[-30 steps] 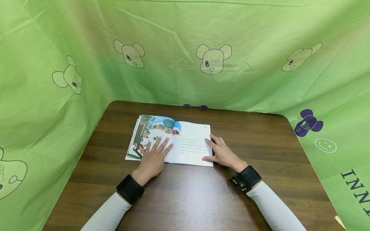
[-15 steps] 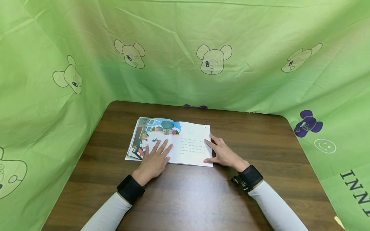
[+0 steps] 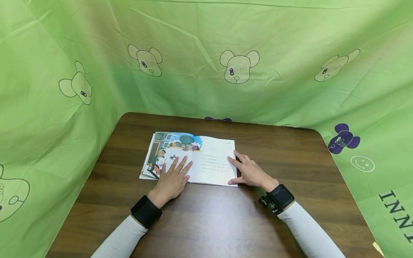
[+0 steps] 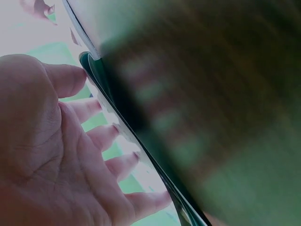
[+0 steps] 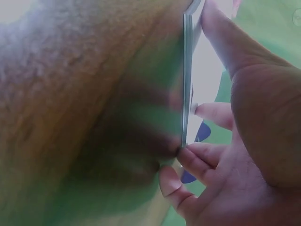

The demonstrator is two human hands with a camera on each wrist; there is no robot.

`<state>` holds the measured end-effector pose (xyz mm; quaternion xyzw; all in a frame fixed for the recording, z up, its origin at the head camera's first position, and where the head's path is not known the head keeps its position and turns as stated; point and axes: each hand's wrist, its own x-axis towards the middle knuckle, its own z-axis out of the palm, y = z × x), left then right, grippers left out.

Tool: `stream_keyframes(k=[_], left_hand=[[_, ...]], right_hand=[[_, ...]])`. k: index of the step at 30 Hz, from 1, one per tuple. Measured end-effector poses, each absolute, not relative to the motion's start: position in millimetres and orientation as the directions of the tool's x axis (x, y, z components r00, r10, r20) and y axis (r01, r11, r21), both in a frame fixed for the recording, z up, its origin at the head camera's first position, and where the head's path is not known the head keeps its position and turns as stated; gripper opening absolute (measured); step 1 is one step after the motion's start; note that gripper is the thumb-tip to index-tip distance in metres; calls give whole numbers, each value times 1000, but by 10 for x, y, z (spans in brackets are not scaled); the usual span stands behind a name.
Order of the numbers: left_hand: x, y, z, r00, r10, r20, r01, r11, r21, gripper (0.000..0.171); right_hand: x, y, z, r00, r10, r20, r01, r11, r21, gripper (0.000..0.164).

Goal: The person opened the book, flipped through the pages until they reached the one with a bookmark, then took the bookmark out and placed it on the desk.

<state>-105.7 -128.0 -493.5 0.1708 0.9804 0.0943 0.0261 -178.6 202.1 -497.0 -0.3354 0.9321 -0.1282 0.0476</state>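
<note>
Opening your book (image 3: 197,157) looks done, its pages (image 3: 215,146) not lifted yet; your left hand (image 3: 171,182) lies spread on its left half, your right hand (image 3: 253,173) spread at its right edge.

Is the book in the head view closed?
No, the book lies open on the table, with the left hand on its picture page.

Picture bk (image 3: 197,165): L page (image 3: 177,147) multicolour illus. w/ blue sky, green tree; R page (image 3: 214,165) mostly white, small dk txt. Tabletop (image 3: 209,222) dk brown, woodgrain. Backdrop cloth (image 3: 193,96) lt green w/ outlined bear heads (image 3: 237,70), purple one (image 3: 343,139) on R. Sleeves (image 3: 119,239) white, wrist straps (image 3: 146,212) blk.
</note>
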Motion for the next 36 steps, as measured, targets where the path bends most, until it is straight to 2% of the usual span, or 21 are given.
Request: stream_keyframes(k=[13, 23, 29, 36], left_hand=[[-1058, -1259, -4942, -940, 337, -49, 324, 930, 176, 54], [-1061, -1245, -4931, -940, 335, -65, 319, 931, 179, 55], [-1086, -1214, -4934, -942, 305, -143, 272, 939, 211, 70], [-1091, -1181, -4904, -939, 300, -166, 267, 944, 194, 84]], right_hand=[[-1833, 2065, -4959, -725, -689, 3, -660, 693, -290, 101], [-1842, 2054, -4969, -734, -679, 4, -649, 700, -300, 96], [-1851, 2047, -4979, -743, -669, 12, -641, 707, -298, 93], [-1849, 2048, -4967, -711, -703, 13, -680, 682, -268, 95]])
